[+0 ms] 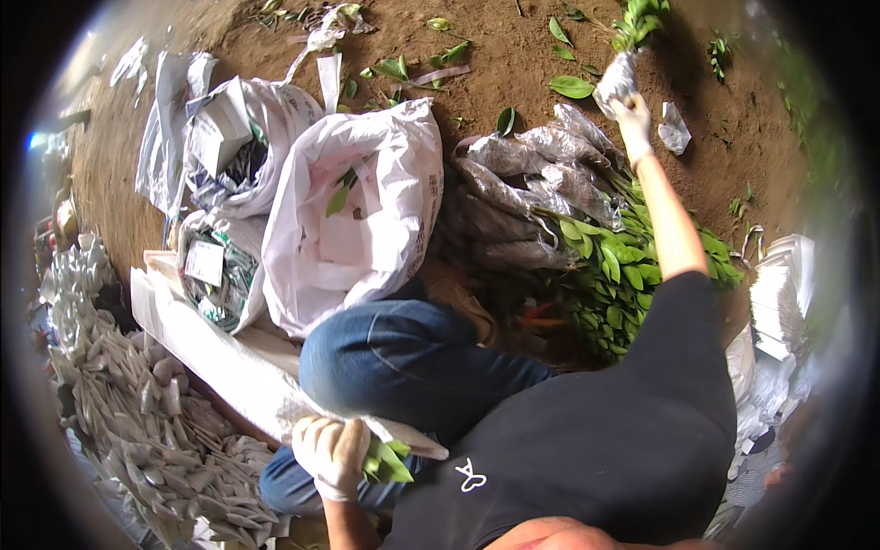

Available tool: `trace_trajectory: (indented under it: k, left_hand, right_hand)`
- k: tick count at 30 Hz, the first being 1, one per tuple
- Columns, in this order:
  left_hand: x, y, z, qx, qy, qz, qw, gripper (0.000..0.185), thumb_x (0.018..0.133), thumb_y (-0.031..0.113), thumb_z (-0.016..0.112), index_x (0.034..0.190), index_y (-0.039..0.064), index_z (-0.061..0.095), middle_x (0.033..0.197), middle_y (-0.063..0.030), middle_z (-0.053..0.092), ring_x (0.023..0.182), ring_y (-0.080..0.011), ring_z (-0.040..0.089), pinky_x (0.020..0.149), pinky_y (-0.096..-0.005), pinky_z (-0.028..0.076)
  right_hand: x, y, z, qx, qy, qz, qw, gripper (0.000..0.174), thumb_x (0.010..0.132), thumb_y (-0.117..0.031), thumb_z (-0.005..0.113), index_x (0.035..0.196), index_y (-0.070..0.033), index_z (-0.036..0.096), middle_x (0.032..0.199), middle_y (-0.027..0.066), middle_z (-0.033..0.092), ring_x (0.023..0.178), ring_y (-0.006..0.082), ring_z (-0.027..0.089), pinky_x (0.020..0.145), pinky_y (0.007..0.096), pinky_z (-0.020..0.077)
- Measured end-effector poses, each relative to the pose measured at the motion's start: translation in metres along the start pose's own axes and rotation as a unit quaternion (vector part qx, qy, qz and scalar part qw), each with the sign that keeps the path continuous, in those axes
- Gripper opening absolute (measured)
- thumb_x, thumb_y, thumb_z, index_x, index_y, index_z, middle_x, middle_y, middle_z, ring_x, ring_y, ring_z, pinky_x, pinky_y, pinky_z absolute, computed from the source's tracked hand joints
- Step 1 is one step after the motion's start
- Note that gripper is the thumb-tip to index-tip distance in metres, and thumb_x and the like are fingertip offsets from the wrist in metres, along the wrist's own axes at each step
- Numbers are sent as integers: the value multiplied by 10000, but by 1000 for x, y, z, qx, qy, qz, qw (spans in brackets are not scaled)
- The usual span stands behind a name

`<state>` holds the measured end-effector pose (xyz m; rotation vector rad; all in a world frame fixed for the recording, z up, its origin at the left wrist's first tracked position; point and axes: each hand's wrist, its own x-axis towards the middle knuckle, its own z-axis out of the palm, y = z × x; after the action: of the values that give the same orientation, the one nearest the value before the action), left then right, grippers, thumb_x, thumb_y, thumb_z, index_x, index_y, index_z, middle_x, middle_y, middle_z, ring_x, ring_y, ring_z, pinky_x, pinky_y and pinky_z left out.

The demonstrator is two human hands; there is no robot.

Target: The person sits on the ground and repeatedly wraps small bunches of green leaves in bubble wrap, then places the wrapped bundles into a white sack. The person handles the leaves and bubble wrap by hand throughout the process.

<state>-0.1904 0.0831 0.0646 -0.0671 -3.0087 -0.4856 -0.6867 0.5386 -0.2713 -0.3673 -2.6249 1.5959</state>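
Note:
My left hand, in a white work glove, is closed around green leafy sprigs beside my jeans-clad leg. What the fist covers of the stems is hidden. Far out on the soil, my gloved right hand grips a plastic-wrapped plant bundle, whose leafy top points away from me. Between that arm and my knee lies a heap of similar plastic-wrapped bundles, their green foliage fanning towards my right side.
A large white woven sack stands open ahead of my knee, a few leaves inside. Two smaller sacks hold packets. Many silvery wrapped pieces are piled at left. Loose leaves and a plastic scrap lie on the soil.

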Motion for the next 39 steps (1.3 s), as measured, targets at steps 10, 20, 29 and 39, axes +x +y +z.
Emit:
trace_trajectory:
  k: [10,20,29,39]
  left_hand:
    - [-49,30,-1,90,120,-92,984,522,927,177,640,1425,39,565,1368,-195,581,1324,-420,507,1169,-589,344]
    - [-126,51,41,85,277,-286,913,549,787,-28,635,1309,139,668,1266,-159,567,1229,-362,493,1067,-502,357]
    - [-154,51,48,-90,265,-199,939,587,772,-27,651,1340,122,660,1123,-147,654,1021,-364,655,899,-446,554]
    - [-186,34,58,-155,248,-123,948,345,826,58,717,1163,126,689,1006,-124,665,888,-345,691,778,-426,576]
  right_hand:
    - [-341,-77,-64,554,60,53,829,545,962,-73,548,1501,-55,478,1431,67,598,1256,182,606,1155,366,494]
    - [-490,-270,-47,241,-521,-137,807,206,1019,-152,697,1064,45,738,972,80,746,861,125,687,794,280,550]
    - [-590,-292,8,94,-711,100,690,460,1052,-366,652,1365,-40,567,1214,49,675,997,120,631,823,296,530]
    - [-612,-165,120,-112,-494,-479,717,212,914,-74,650,1118,-16,639,988,72,634,899,157,612,790,282,520]
